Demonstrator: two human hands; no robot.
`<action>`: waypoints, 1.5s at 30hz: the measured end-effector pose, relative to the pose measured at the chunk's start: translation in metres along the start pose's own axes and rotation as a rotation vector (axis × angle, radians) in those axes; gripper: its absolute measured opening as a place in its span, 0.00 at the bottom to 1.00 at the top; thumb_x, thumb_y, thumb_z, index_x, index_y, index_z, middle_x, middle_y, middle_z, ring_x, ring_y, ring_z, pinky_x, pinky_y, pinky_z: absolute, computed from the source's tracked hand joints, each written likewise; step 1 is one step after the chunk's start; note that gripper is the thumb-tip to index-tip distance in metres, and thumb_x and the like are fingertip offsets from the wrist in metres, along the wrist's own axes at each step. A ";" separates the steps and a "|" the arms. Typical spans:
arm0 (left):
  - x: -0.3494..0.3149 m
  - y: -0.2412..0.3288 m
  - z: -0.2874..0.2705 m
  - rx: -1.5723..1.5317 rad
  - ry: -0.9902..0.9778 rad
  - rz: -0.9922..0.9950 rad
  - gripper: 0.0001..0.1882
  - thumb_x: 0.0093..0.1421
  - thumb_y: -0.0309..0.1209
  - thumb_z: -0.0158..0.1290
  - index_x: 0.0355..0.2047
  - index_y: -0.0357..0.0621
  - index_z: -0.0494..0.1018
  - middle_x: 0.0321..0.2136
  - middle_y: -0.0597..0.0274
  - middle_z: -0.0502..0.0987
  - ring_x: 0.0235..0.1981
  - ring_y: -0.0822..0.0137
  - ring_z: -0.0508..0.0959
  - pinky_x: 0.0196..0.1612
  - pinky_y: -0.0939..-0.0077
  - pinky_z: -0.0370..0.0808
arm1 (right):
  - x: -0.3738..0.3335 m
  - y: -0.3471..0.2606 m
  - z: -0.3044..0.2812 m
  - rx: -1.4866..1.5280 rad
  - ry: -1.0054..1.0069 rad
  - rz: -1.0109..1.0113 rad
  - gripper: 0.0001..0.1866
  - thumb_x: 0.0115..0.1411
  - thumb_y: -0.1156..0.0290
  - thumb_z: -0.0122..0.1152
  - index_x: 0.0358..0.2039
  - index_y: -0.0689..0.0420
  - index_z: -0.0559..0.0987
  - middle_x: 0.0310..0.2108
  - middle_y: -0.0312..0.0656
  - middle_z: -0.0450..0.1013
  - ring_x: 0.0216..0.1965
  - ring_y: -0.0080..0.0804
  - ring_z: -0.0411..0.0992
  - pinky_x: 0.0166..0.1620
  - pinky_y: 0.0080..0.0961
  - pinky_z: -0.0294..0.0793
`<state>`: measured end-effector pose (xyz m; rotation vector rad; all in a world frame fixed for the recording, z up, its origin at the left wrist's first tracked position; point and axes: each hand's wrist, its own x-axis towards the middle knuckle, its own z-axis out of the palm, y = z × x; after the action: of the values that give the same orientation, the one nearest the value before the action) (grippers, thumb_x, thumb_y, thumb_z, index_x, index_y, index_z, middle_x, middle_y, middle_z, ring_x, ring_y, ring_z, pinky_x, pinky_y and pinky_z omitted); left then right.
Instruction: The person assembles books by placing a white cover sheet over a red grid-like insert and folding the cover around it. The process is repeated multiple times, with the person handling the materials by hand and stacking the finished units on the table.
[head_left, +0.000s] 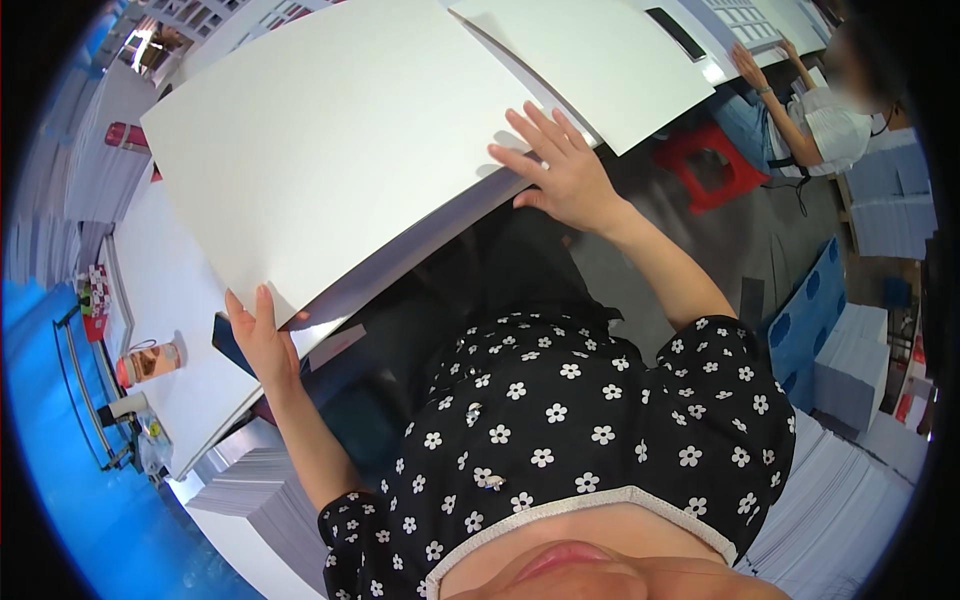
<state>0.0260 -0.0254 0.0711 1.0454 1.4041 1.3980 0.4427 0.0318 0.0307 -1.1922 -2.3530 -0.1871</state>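
Note:
A large white paperboard sheet (330, 140) spreads across the work table in front of me, its near edge raised a little over a shaded gap. At its near left corner my left hand (265, 345) grips the edge between fingers and thumb. My right hand (565, 175) is open with fingers spread, palm down at the sheet's right end; whether the fingertips press on it I cannot tell. Beyond that hand lies a second white sheet (600, 70), and the first sheet's right edge stands slightly above it.
A dark phone (676, 34) lies at the far right. On the left are a pink bottle (127, 136), a jar with a red lid (148, 363) and a dark blue flat object (232, 345). A co-worker (825, 130) works near a red stool (708, 168). Paper stacks (255, 500) stand around.

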 end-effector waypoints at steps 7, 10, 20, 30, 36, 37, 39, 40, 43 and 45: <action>-0.001 0.002 0.002 0.011 -0.004 0.003 0.19 0.68 0.28 0.47 0.57 0.37 0.60 0.44 0.54 0.76 0.36 0.66 0.81 0.23 0.76 0.78 | -0.003 -0.007 0.008 0.021 -0.047 -0.005 0.42 0.43 0.54 0.72 0.62 0.31 0.69 0.66 0.40 0.60 0.67 0.47 0.56 0.68 0.50 0.55; -0.001 0.000 0.001 0.028 -0.002 0.001 0.19 0.68 0.28 0.47 0.57 0.36 0.60 0.43 0.54 0.76 0.36 0.66 0.81 0.23 0.76 0.78 | -0.003 -0.007 0.010 0.005 -0.046 -0.014 0.42 0.42 0.55 0.73 0.61 0.31 0.70 0.65 0.40 0.61 0.67 0.47 0.57 0.67 0.50 0.55; -0.002 0.003 0.005 0.207 0.035 0.070 0.15 0.68 0.26 0.46 0.53 0.33 0.64 0.33 0.57 0.75 0.20 0.72 0.74 0.18 0.81 0.68 | 0.015 -0.047 0.016 0.172 -0.026 -0.029 0.42 0.43 0.50 0.72 0.58 0.53 0.71 0.62 0.46 0.65 0.65 0.51 0.59 0.66 0.50 0.56; 0.000 -0.004 0.002 0.377 0.123 0.209 0.19 0.66 0.26 0.50 0.56 0.31 0.64 0.41 0.55 0.77 0.37 0.70 0.76 0.38 0.79 0.73 | 0.030 -0.086 0.031 0.142 -0.071 -0.117 0.42 0.43 0.52 0.72 0.62 0.38 0.69 0.65 0.39 0.62 0.67 0.43 0.57 0.67 0.50 0.53; 0.006 -0.024 -0.022 0.442 0.173 0.137 0.23 0.66 0.30 0.52 0.60 0.34 0.68 0.53 0.54 0.73 0.51 0.65 0.73 0.54 0.73 0.68 | 0.029 -0.087 0.035 0.121 -0.066 -0.112 0.42 0.43 0.54 0.73 0.61 0.37 0.70 0.65 0.38 0.62 0.67 0.42 0.57 0.68 0.49 0.52; 0.006 -0.023 -0.022 0.463 0.145 0.153 0.22 0.68 0.30 0.48 0.61 0.34 0.66 0.57 0.53 0.71 0.57 0.63 0.71 0.59 0.72 0.65 | 0.029 -0.087 0.036 0.119 -0.061 -0.112 0.41 0.43 0.55 0.72 0.61 0.37 0.71 0.65 0.38 0.62 0.67 0.42 0.57 0.68 0.49 0.52; 0.007 -0.028 -0.029 0.357 0.064 0.118 0.23 0.70 0.30 0.44 0.64 0.34 0.62 0.64 0.51 0.65 0.65 0.61 0.63 0.65 0.72 0.57 | 0.029 -0.089 0.036 0.127 -0.060 -0.112 0.41 0.43 0.56 0.72 0.61 0.38 0.71 0.66 0.38 0.61 0.67 0.43 0.56 0.67 0.49 0.52; 0.005 -0.029 -0.031 0.353 0.049 0.096 0.24 0.71 0.32 0.42 0.65 0.35 0.60 0.65 0.52 0.63 0.66 0.63 0.61 0.66 0.73 0.55 | 0.030 -0.089 0.036 0.129 -0.056 -0.116 0.41 0.43 0.56 0.72 0.61 0.38 0.71 0.66 0.38 0.61 0.67 0.43 0.56 0.67 0.49 0.52; 0.005 -0.035 -0.040 0.333 -0.021 0.063 0.27 0.72 0.34 0.41 0.68 0.37 0.55 0.67 0.56 0.58 0.68 0.65 0.56 0.68 0.73 0.51 | 0.030 -0.089 0.036 0.130 -0.061 -0.115 0.41 0.43 0.57 0.73 0.61 0.38 0.71 0.66 0.38 0.61 0.67 0.43 0.56 0.68 0.48 0.51; 0.006 -0.037 -0.044 0.315 -0.080 0.054 0.28 0.72 0.35 0.41 0.69 0.38 0.53 0.69 0.58 0.56 0.69 0.65 0.54 0.69 0.73 0.49 | 0.029 -0.089 0.037 0.127 -0.061 -0.115 0.41 0.43 0.58 0.73 0.61 0.38 0.71 0.66 0.39 0.61 0.68 0.44 0.56 0.68 0.47 0.51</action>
<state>-0.0172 -0.0321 0.0332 1.3335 1.5796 1.1811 0.3442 0.0109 0.0211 -1.0173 -2.4480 -0.0389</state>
